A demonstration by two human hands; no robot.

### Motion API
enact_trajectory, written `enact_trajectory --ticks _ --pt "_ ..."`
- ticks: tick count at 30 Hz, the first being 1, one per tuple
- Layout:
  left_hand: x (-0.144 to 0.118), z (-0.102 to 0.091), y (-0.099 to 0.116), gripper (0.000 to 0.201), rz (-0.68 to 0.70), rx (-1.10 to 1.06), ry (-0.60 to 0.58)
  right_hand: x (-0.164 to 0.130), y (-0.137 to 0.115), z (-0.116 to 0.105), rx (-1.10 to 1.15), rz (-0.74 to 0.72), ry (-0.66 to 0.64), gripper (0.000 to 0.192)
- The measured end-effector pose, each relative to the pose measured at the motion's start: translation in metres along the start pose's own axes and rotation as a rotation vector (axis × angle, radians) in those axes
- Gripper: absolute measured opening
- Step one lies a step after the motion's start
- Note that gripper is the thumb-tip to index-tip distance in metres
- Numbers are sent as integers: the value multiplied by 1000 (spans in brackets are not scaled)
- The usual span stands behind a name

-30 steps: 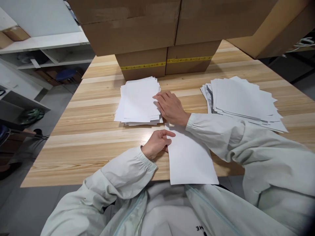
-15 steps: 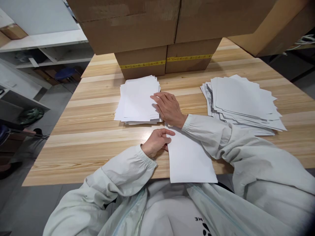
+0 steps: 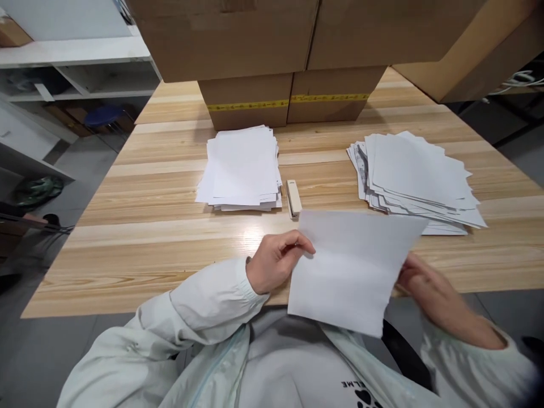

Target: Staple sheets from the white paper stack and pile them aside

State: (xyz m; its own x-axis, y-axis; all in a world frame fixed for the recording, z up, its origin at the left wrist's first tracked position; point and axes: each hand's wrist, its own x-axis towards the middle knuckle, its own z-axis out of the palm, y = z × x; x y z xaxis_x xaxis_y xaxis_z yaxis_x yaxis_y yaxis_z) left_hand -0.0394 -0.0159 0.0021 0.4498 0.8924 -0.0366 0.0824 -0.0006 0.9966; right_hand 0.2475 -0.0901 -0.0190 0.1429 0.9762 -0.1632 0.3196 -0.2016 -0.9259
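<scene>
- Head view: the left hand (image 3: 278,262) pinches the left edge of a white sheet of paper (image 3: 351,269), thumb on top and fingers curled under it.
- The right hand (image 3: 429,297) grips the same sheet at its right edge; it is blurred, so I can only say the fingers are closed on the paper, partly behind it.
- The sheet is lifted off the table (image 3: 140,249) and hangs tilted over the near edge, in front of the person's chest, its far corners over the wood.
- Judged by look, the sheet is very light and floppy; it bends between the two grips and would crease or slip easily, so opposite edges, held lightly, seem the best places to take it.
- A small cream stapler (image 3: 293,198) lies on the table just beyond the sheet, right beside a neat stack of paper (image 3: 242,167) near the middle.
- A looser, fanned pile of paper (image 3: 414,175) lies toward the right edge, well apart from the neat stack.
- Cardboard boxes (image 3: 249,105) stand along the far edge, just behind the neat stack.
</scene>
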Motion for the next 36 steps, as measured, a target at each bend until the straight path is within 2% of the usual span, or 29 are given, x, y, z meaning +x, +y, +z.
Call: enact_trajectory --ticks 1,3,4,6,8,10,12,13,14,16,18,20,22,24,25,27,31,34,36 --pt "0 0 1 17 26 32 40 -8 3 11 33 18 -51 44" --pt "1 0 0 18 58 80 104 -12 0 37 60 83 -39 40" --pt "2 -1 -2 18 67 89 129 -8 -5 47 47 108 31 36" --pt "7 -5 -5 18 95 91 186 13 -21 53 -16 101 265 36" --pt "13 -15 -6 18 179 120 284 48 -36 37 -110 -34 569 38" --pt "22 -33 -5 17 325 229 432 94 -47 4 -115 -311 765 35" --pt "31 -56 -3 13 429 363 543 141 -48 -34 -129 -509 856 41" --pt "35 -68 -2 10 464 435 547 163 -46 -51 -136 -522 866 42" --pt "38 -79 -3 13 473 509 495 182 -41 -65 -142 -485 884 44" --pt "44 -98 -5 18 462 598 444 209 -28 -83 -287 -290 876 43" --pt "48 -111 -10 18 408 659 446 222 -16 -89 -529 -29 838 49" --pt "51 -116 -15 19 341 721 450 224 -9 -86 -734 143 813 68" --pt "52 -118 -19 25 291 789 434 219 -10 -81 -846 135 857 87" --pt "54 -117 -23 32 269 853 409 211 -19 -73 -891 15 942 89" --pt "54 -116 -24 36 265 881 401 206 -25 -67 -905 -75 943 83" --pt "56 -115 -26 43 259 932 395 197 -40 -51 -900 -285 860 65" --pt "57 -117 -27 43 243 968 424 179 -67 0 -792 -655 548 44" --pt "59 -122 -27 35 244 895 453 168 -83 42 -716 -846 294 34" --pt "60 -124 -28 25 245 829 522 162 -94 64 -664 -921 134 28"
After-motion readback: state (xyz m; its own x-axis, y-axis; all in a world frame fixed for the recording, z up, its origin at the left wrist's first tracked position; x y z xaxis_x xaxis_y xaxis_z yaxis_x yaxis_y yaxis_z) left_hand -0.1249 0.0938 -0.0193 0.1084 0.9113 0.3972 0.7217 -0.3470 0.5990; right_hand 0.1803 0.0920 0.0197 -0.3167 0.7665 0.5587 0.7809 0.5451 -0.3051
